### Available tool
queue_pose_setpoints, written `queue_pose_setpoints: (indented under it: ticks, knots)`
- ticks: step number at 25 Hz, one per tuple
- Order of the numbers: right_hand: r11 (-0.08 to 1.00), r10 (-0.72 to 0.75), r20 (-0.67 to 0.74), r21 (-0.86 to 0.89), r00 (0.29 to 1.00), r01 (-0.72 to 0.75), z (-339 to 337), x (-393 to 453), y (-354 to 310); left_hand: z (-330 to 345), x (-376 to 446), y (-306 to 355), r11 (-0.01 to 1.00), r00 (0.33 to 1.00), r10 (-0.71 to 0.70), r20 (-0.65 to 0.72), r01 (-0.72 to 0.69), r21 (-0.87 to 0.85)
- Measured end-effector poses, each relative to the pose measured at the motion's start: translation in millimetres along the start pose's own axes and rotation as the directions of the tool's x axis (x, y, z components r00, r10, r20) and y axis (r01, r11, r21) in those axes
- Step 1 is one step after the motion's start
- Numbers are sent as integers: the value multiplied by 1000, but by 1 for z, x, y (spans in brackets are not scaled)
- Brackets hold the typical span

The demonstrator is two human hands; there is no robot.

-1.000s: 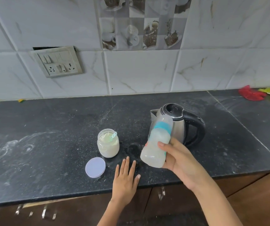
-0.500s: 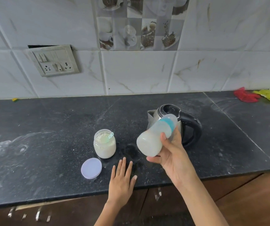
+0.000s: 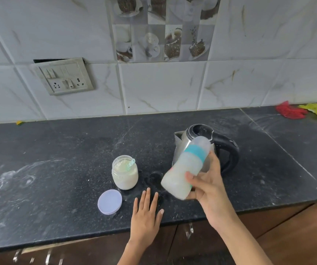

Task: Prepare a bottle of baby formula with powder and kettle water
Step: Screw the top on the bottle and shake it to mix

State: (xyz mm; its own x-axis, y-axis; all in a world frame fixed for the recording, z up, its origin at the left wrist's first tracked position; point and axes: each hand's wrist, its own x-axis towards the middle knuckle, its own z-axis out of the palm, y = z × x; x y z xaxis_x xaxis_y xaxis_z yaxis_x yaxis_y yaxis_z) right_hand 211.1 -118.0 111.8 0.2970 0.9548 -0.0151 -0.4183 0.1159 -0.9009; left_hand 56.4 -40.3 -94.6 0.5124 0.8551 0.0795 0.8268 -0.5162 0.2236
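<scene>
My right hand grips a capped baby bottle with a teal ring, tilted in the air, its cap pointing up and right; milky liquid fills it. The bottle looks motion-blurred. Behind it stands a steel kettle with a black lid and handle. An open glass jar of formula powder with a teal scoop inside sits to the left. Its lilac lid lies flat in front. My left hand rests flat on the black counter, fingers spread, holding nothing.
White powder smears mark the counter at the left. Red and yellow cloths lie at the back right corner. A switch and socket plate is on the tiled wall. Brown cabinet doors with handles sit below the counter edge.
The bottle in my right hand has swung between more upright and more tilted positions and sits slightly lower than half a second ago. My left hand stays flat on the counter.
</scene>
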Motion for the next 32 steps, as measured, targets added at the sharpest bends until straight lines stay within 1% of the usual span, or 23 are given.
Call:
queue_pose_setpoints:
  ticks: [1,2,5,6,8,9,10,12,13,14,16,17,18,20,21,22,23,25,26,29,32]
  knots:
    - [999,-23,-38,46,999,25,-1,2,-1,1,0,0,1000,1000,0,-2,0,7]
    - [998,-18,-51,58,999,21,0,2,-2,2,0,0,1000,1000,3,2,-3,6]
    - [992,96,33,-80,995,-93,12,-10,3,5,-1,-3,999,999,34,7,-34,-25]
    - [992,93,35,-84,995,-90,13,-11,3,4,-1,-3,999,1000,29,7,-28,-19]
    - [1000,23,-69,13,997,-22,5,-1,2,1,1,-1,1000,1000,3,-3,-3,-6]
    - [998,10,-127,55,992,-3,3,3,1,2,1,1,1000,1000,-2,-8,2,-7]
    - [998,28,-148,54,989,-21,4,4,2,3,1,1,1000,1000,1,-7,-1,-13]
    - [990,131,-69,-44,989,-135,12,-2,6,5,0,-1,1000,1000,22,-1,-22,-22]
    - [982,166,-32,-87,986,-168,16,-5,7,5,0,-2,999,1000,27,-9,-27,-19]
    - [982,165,-18,-87,986,-166,16,-5,8,4,0,-2,1000,1000,21,-12,-22,-18]
    - [994,104,-58,27,993,-103,10,3,5,3,1,0,1000,1000,3,-22,-3,-13]
    - [993,102,-61,69,993,-98,10,5,2,4,0,0,1000,1000,1,-25,-1,-17]
    - [990,131,-32,61,991,-129,11,4,1,6,-1,-1,999,1000,11,-24,-11,-35]
    - [975,218,63,-49,974,-215,16,-4,2,10,-1,-5,996,998,53,-34,-55,-70]
    - [971,236,84,-56,968,-232,17,-7,3,9,-1,-5,996,998,60,-34,-62,-64]
    - [972,237,84,-15,968,-236,16,-8,2,8,0,-4,998,998,49,-34,-50,-44]
    - [968,233,75,73,970,-239,12,-5,1,7,1,-3,999,999,32,-31,-33,-22]
    - [928,261,46,264,964,-264,8,1,-4,4,0,1,1000,1000,5,-19,-6,-9]
    - [899,293,43,328,955,-290,8,2,-6,4,0,1,1000,1000,1,-16,-1,-8]
    - [871,348,46,353,936,-341,3,2,-3,3,0,0,1000,1000,-4,-19,5,5]
    - [900,332,37,288,942,-329,3,0,-7,2,-1,1,1000,1000,-2,-5,2,1]
